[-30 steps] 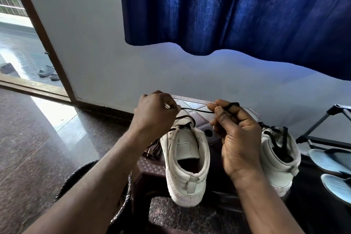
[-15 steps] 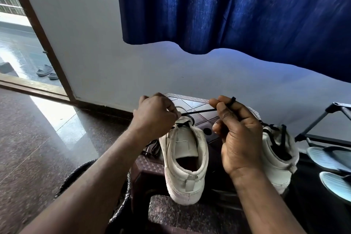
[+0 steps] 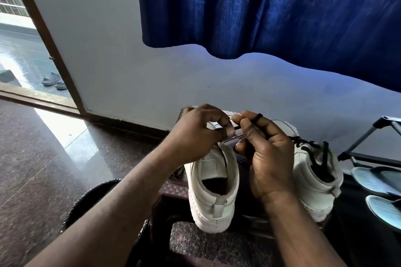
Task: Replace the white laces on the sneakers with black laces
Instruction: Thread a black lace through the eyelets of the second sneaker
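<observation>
The black lace is held between both hands, above the far end of the white sneaker standing mid-frame on the brown plastic stool. The right hand has the lace looped once round its raised index finger, the other fingers curled in. The left hand pinches the lace between thumb and forefinger, just at the right hand's 9 o'clock, with the fingertips almost touching. The short bare stretch between them looks taut, its long axis running roughly 8 to 2 o'clock.

The sneaker lies below the hands at 6 o'clock, heel nearest the camera and toe pointing to 12 o'clock towards the wall, so its long axis crosses the lace nearly at right angles. The left hand sits right over the tongue and is nearer the eyelets, which are hidden beneath it.

The second sneaker, at 3 o'clock behind the right hand, points the same way and already carries black lacing. So the job looks well past halfway
</observation>
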Available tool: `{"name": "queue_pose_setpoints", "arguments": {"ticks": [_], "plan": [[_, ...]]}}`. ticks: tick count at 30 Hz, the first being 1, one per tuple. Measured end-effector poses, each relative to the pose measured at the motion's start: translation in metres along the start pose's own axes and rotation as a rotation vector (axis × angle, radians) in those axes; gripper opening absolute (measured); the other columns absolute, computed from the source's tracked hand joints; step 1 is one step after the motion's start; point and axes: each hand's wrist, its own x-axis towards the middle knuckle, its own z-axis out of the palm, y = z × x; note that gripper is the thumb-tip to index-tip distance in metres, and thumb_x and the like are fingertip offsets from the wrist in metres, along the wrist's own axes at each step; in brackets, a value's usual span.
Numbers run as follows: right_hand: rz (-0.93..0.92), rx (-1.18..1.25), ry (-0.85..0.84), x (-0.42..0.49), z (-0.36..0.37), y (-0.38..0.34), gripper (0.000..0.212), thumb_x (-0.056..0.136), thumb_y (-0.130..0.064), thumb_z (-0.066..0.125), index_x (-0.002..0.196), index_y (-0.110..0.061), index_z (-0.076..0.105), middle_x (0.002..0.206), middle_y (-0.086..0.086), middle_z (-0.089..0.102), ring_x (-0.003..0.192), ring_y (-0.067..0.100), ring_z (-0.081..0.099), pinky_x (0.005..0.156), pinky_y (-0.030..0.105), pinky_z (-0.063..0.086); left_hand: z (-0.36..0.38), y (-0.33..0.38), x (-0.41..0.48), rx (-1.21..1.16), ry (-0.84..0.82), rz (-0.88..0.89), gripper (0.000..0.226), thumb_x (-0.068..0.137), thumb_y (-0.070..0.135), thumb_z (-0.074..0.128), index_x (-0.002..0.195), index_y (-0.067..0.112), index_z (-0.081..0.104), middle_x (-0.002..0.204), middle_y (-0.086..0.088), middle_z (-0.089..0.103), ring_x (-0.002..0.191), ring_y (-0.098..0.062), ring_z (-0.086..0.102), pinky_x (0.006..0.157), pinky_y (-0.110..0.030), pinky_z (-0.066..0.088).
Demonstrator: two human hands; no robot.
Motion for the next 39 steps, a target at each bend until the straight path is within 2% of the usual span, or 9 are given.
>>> {"name": "queue_pose_setpoints", "arguments": {"ticks": [5,14,17,19,22,31,33,35,39], "plan": [[-0.018,0.008,0.064,0.006,-0.005,-0.001,0.013,0.094,-0.005,0.07,0.103,-0.012,0.076,0.102,0.011,0.08,0.048,0.014,0.047,0.05,0.022,0.046,-0.01,-0.01,-0.003,0.078,-0.038,-0.077,0.007,0.076,0.038,0.076,0.072,0.043,0.075,0.106,0.02,0.068,0.121,-0.016,0.055,0.11,-0.048,0.041],[0.007,0.055,0.045,0.0,0.001,0.0,0.012,0.089,-0.002,0.074,0.098,-0.009,0.078,0.097,0.015,0.079,0.054,0.016,0.053,0.052,0.024,0.048,0.0,0.006,-0.003,0.027,0.017,-0.016,0.032,0.077,0.077,0.061,0.092,0.051,0.072,0.112,0.022,0.066,0.117,-0.02,0.061,0.101,-0.053,0.05],[0.013,0.078,0.045,0.0,0.001,0.0,0.012,0.088,-0.001,0.074,0.098,-0.008,0.077,0.096,0.016,0.079,0.054,0.016,0.054,0.051,0.023,0.049,0.005,0.008,-0.003,0.029,0.077,-0.021,0.031,0.082,0.066,0.066,0.09,0.038,0.074,0.106,0.018,0.069,0.108,-0.014,0.064,0.099,-0.049,0.051],[-0.002,0.047,0.057,0.001,0.0,-0.001,0.012,0.089,-0.003,0.074,0.099,-0.009,0.077,0.096,0.014,0.08,0.05,0.016,0.05,0.05,0.022,0.048,0.004,0.007,-0.002,0.014,0.093,-0.055,0.016,0.087,0.048,0.075,0.081,0.033,0.075,0.103,0.015,0.07,0.108,-0.015,0.064,0.1,-0.045,0.05],[-0.038,0.026,0.085,0.006,-0.005,-0.002,0.01,0.091,-0.005,0.073,0.099,-0.011,0.077,0.097,0.014,0.08,0.045,0.017,0.049,0.048,0.023,0.046,-0.004,0.003,-0.003,0.004,0.043,-0.109,0.016,0.083,0.027,0.08,0.069,0.031,0.074,0.102,0.014,0.07,0.11,-0.011,0.062,0.101,-0.041,0.05],[-0.081,-0.072,0.15,0.011,-0.013,-0.001,0.003,0.093,-0.012,0.074,0.092,-0.014,0.077,0.092,0.01,0.08,0.042,0.014,0.052,0.045,0.021,0.044,-0.011,0.006,-0.004,-0.015,0.048,-0.224,0.014,0.083,0.015,0.073,0.069,0.018,0.073,0.103,0.015,0.071,0.096,0.0,0.063,0.075,-0.021,0.043],[-0.074,-0.068,0.154,0.013,-0.015,-0.001,0.004,0.094,-0.014,0.073,0.092,-0.014,0.076,0.093,0.01,0.08,0.043,0.013,0.052,0.045,0.021,0.043,-0.011,0.006,-0.005,-0.038,0.039,-0.228,0.012,0.082,0.016,0.073,0.071,0.018,0.074,0.103,0.014,0.072,0.096,-0.002,0.064,0.079,-0.024,0.048],[-0.059,-0.052,0.151,0.014,-0.017,-0.001,0.005,0.094,-0.015,0.073,0.091,-0.016,0.076,0.094,0.011,0.08,0.044,0.012,0.053,0.047,0.021,0.043,-0.011,0.006,-0.005,-0.112,0.041,-0.241,0.007,0.075,0.023,0.071,0.072,0.02,0.076,0.101,0.014,0.073,0.095,-0.01,0.069,0.088,-0.037,0.057],[-0.02,-0.024,0.146,0.015,-0.018,-0.001,0.004,0.094,-0.016,0.073,0.092,-0.018,0.076,0.096,0.01,0.08,0.048,0.013,0.055,0.051,0.022,0.046,-0.011,0.01,-0.007,-0.183,0.028,-0.244,0.015,0.07,0.027,0.067,0.077,0.018,0.077,0.099,0.011,0.074,0.093,-0.018,0.072,0.096,-0.05,0.057]]}}
